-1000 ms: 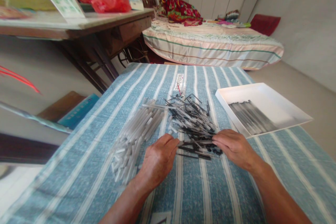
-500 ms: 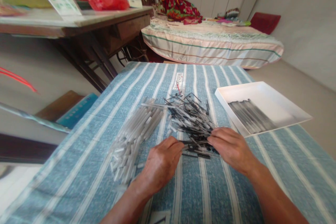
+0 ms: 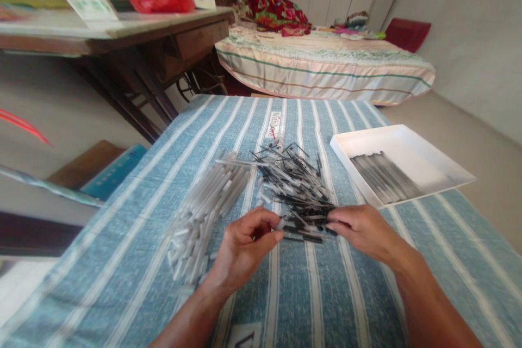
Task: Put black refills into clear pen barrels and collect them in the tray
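In the head view, the one view here, my left hand (image 3: 244,247) sits at about eight o'clock of the dark pile (image 3: 299,185), thumb and forefinger apart, their tips beside a clear bit at its near edge. My right hand (image 3: 362,231) is at four o'clock, fingers together against the pile; I cannot tell whether they grip anything.

The pale pile (image 3: 216,201) lies at nine o'clock on the table (image 3: 134,234). One pale rod (image 3: 240,162), at ten o'clock, bridges the two; pulling it could drag both and mix them. The dark pile is so tangled that a tug at one piece may scatter others.

The box (image 3: 428,160), at two o'clock, holds dark rods (image 3: 383,176). Its outer corner seems to overhang the table's edge, so a bump might tip it.
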The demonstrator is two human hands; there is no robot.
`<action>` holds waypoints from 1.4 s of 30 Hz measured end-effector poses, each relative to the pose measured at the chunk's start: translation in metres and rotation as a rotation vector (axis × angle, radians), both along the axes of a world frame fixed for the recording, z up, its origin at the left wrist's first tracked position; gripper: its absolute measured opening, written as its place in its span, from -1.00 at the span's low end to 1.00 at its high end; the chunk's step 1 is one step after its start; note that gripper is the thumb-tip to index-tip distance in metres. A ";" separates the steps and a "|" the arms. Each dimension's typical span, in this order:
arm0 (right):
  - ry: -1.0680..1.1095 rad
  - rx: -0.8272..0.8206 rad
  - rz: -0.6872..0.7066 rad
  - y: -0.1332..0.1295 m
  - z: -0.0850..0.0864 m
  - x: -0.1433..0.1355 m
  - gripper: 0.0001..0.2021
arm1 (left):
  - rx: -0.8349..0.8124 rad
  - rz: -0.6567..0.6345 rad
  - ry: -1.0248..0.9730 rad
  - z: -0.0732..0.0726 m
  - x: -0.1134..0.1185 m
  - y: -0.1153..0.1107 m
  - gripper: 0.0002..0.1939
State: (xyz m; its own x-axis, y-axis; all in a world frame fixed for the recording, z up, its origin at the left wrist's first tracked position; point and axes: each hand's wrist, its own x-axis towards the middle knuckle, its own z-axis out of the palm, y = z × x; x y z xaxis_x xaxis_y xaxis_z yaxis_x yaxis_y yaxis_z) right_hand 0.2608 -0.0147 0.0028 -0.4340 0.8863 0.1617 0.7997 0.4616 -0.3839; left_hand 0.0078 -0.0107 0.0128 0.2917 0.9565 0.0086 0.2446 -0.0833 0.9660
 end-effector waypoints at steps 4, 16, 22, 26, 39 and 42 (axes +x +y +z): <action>-0.180 -0.186 -0.009 0.000 -0.007 0.001 -0.87 | -0.145 0.016 -0.132 0.000 -0.001 0.000 -0.84; -0.094 -0.079 0.019 -0.001 -0.013 -0.023 -0.84 | -0.115 -0.044 -0.124 -0.003 -0.001 0.001 -0.87; 0.526 -0.137 0.017 -0.007 -0.008 -0.030 -0.89 | -0.039 -0.071 -0.018 0.003 0.000 -0.001 -0.91; 0.817 -0.208 0.070 -0.009 -0.003 -0.035 -0.96 | 0.042 -0.116 0.057 0.008 0.003 -0.002 -0.91; 0.974 -0.219 0.106 -0.007 -0.008 -0.041 -0.90 | 0.161 -0.283 0.165 0.001 0.005 -0.006 -0.87; 0.934 -0.205 0.126 -0.007 -0.008 -0.041 -0.89 | 0.158 -0.300 0.168 0.001 0.006 -0.006 -0.88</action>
State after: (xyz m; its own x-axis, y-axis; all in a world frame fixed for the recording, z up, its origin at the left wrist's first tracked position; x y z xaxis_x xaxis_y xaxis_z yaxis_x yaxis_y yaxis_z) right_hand 0.2200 -0.0213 -0.0051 -0.3027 0.8915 0.3370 0.0801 0.3762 -0.9231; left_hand 0.0134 -0.0169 0.0140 0.5689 0.8187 0.0779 0.3402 -0.3205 0.8840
